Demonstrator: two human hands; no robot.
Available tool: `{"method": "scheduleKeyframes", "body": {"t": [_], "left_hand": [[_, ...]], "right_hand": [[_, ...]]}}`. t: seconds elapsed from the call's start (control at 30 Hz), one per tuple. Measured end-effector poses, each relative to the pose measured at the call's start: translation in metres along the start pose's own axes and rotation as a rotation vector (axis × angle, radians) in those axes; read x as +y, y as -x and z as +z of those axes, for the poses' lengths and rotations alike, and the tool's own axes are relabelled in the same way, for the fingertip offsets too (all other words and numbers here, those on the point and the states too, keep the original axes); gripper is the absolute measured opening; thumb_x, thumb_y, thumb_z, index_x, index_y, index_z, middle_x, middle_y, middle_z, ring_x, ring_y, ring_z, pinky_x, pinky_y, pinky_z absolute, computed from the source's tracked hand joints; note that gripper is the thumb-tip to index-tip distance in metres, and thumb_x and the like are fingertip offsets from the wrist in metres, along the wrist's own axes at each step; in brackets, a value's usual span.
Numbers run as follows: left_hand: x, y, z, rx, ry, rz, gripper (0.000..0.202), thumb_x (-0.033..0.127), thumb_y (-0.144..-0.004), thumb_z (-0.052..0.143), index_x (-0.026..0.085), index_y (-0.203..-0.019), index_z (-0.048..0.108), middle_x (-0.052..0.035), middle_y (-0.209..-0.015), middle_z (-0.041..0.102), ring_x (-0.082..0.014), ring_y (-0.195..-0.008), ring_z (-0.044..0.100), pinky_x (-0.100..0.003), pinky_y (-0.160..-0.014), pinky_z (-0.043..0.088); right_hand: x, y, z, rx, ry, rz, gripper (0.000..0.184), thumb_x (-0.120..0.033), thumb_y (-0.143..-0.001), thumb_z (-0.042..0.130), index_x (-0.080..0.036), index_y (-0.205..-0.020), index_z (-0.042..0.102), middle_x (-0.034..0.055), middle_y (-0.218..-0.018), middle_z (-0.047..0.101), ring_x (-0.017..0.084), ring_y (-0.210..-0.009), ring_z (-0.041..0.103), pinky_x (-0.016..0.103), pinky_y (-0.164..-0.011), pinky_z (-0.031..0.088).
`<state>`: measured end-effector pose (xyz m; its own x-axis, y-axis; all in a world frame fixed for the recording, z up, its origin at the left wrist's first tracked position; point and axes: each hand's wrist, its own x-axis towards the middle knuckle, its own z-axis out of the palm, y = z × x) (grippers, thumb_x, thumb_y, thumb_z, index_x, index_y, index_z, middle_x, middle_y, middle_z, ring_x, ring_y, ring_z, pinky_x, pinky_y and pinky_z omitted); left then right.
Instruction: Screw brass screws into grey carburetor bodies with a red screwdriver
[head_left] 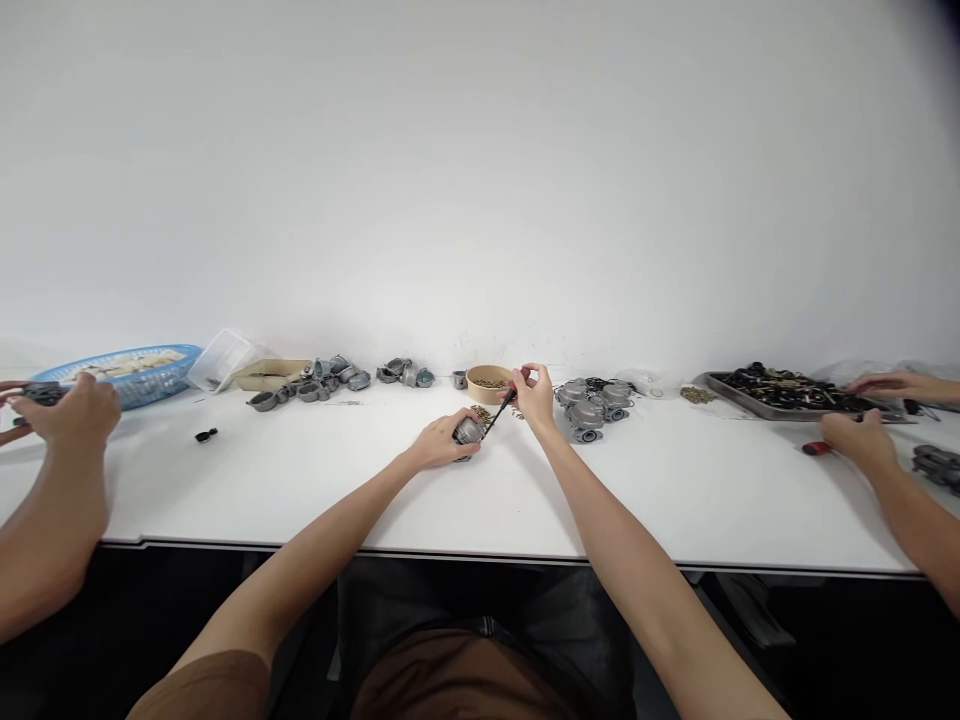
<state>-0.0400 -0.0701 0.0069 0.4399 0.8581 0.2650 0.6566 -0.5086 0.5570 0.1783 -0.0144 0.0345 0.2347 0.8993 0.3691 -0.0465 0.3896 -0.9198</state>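
Note:
My left hand (441, 440) is closed round a small grey metal part (468, 431) that rests on the white table (315, 480). My right hand (534, 394) pinches a thin screwdriver (499, 411) with a black shaft and red handle. Its tip slants down to the grey part. Loose small brass-coloured pieces (481, 412) lie just behind the part. A round tan bowl (489, 383) holding more of them stands beyond, close to my right hand.
Grey metal housings cluster at right (592, 405) and back left (330, 375). A blue basket (135, 372), a clear tub (221, 358) and a tan tray (270, 373) sit far left. A dark tray of parts (787, 392) is far right. Other people's hands work at left (71, 415) and right (859, 440).

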Motion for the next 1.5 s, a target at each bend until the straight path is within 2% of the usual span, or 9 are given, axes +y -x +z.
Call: {"method": "scheduleKeyframes", "body": {"t": [0.6,1.03,1.3,1.5], "left_hand": [[-0.006,-0.002,-0.001,-0.021,0.045,0.043,0.047,0.046,-0.080,0.067,0.033,-0.124,0.054,0.0013,-0.120,0.067,-0.0251,-0.106,0.062,-0.038,-0.096,0.047],[-0.002,0.000,-0.003,-0.026,0.062,0.032,0.047,0.046,-0.080,0.066,0.033,-0.123,0.055,0.0002,-0.120,0.067,-0.0254,-0.105,0.061,-0.038,-0.095,0.048],[-0.002,0.000,-0.004,-0.029,0.080,0.048,0.045,0.045,-0.081,0.067,0.033,-0.123,0.055,0.0012,-0.122,0.067,-0.0253,-0.107,0.061,-0.040,-0.098,0.048],[-0.003,-0.001,-0.003,-0.026,0.076,0.040,0.045,0.045,-0.080,0.067,0.033,-0.122,0.055,0.0013,-0.123,0.067,-0.0254,-0.107,0.062,-0.039,-0.097,0.048]], "right_hand": [[0.012,-0.003,-0.001,-0.001,-0.065,0.070,0.046,-0.049,-0.078,0.071,-0.027,-0.109,0.045,-0.0011,-0.076,0.066,0.023,-0.057,0.071,0.041,-0.057,0.063],[0.030,-0.006,-0.003,0.012,-0.026,0.112,0.053,-0.058,-0.074,0.071,-0.028,-0.106,0.044,-0.0001,-0.076,0.067,0.025,-0.061,0.072,0.043,-0.056,0.063],[0.041,-0.007,-0.003,0.017,-0.117,0.166,0.046,-0.050,-0.075,0.073,-0.028,-0.103,0.043,-0.0025,-0.071,0.065,0.024,-0.057,0.070,0.045,-0.061,0.063],[0.025,-0.003,-0.002,-0.018,-0.198,0.084,0.041,-0.041,-0.075,0.069,-0.026,-0.105,0.044,0.0000,-0.083,0.069,0.024,-0.063,0.073,0.044,-0.063,0.063]]}}
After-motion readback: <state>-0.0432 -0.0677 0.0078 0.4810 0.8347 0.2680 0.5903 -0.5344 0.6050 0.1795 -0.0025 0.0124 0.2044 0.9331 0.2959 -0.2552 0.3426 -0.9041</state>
